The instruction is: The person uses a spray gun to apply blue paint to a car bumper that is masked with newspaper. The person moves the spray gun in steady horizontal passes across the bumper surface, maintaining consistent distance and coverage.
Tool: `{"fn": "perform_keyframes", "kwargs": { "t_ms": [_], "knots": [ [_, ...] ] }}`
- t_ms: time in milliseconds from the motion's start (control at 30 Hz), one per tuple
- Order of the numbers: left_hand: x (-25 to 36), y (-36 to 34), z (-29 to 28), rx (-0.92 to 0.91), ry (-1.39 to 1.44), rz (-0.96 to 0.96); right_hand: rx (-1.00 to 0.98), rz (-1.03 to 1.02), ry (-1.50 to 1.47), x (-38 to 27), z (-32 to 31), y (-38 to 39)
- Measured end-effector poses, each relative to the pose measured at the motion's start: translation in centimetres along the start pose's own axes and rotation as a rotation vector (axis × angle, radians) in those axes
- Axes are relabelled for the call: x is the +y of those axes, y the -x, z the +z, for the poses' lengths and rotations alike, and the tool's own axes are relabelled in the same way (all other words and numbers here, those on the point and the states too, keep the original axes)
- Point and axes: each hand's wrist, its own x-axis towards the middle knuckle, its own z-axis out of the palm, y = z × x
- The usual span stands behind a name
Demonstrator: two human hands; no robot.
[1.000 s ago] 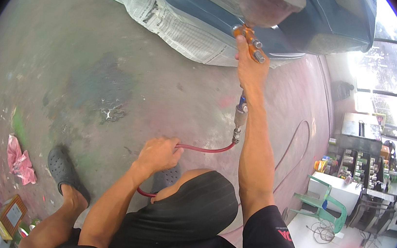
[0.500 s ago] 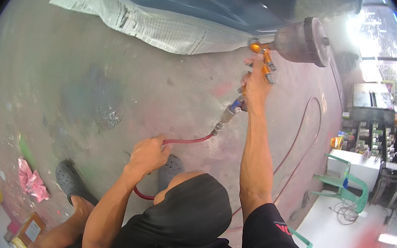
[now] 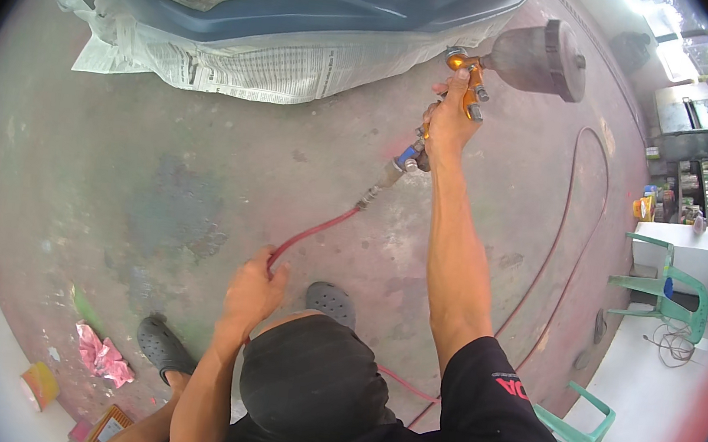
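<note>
My right hand [image 3: 453,114] grips an orange spray gun [image 3: 472,86] with a clouded paint cup [image 3: 534,58] pointing right. An inline fitting [image 3: 404,161] below it joins a red air hose [image 3: 318,226], which my left hand [image 3: 258,284] holds loosely near my lower body. Above lies a blue-grey curved panel [image 3: 289,22], partly covered and bordered by newspaper [image 3: 257,79]. The gun is just right of the panel's near edge.
Grey clogs [image 3: 161,343] are on the stained floor. A pink rag [image 3: 103,354] and yellow tub [image 3: 38,386] lie lower left. On the right are green plastic chairs [image 3: 680,306], a white counter [image 3: 675,238], racked cans [image 3: 707,191] and coiled cable [image 3: 667,344].
The gun has swung from over the panel toward the right, its cup now sideways. My left hand has moved slightly left and down along with the hose. The view has shifted.
</note>
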Motion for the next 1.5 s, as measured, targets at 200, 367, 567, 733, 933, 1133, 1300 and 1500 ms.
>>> {"fn": "perform_keyframes", "kwargs": {
  "t_ms": [200,367,567,733,933,1133,1300,1500],
  "knots": [
    [-2.7,0.8,-2.3,0.08,0.05,-0.05,-0.174,0.077,-0.08,0.6,0.4,2.1],
    [-1.0,1.8,-1.9,-0.038,0.052,-0.042,-0.333,0.182,0.005,-1.3,1.3,3.4],
    [2.2,1.2,-1.7,-0.07,-0.026,-0.011,-0.174,0.133,0.099,-1.7,0.6,-0.2],
    [2.4,0.5,-1.4,0.078,0.017,-0.066,0.038,0.058,-0.106,-1.1,-0.8,-2.4],
    [-2.3,0.9,-3.0,0.229,0.118,-0.133,0.116,0.168,-0.33,2.6,1.7,-0.3],
    [-6.6,3.5,-4.7,0.343,0.148,-0.284,0.027,0.265,-0.32,5.1,8.0,6.5],
    [-9.2,6.4,-6.2,0.425,0.095,-0.417,-0.111,0.316,-0.335,4.7,13.2,12.0],
    [-13.0,9.9,-6.7,0.513,0.15,-0.474,-0.288,0.344,-0.266,5.0,19.2,16.8]
  ]
}}
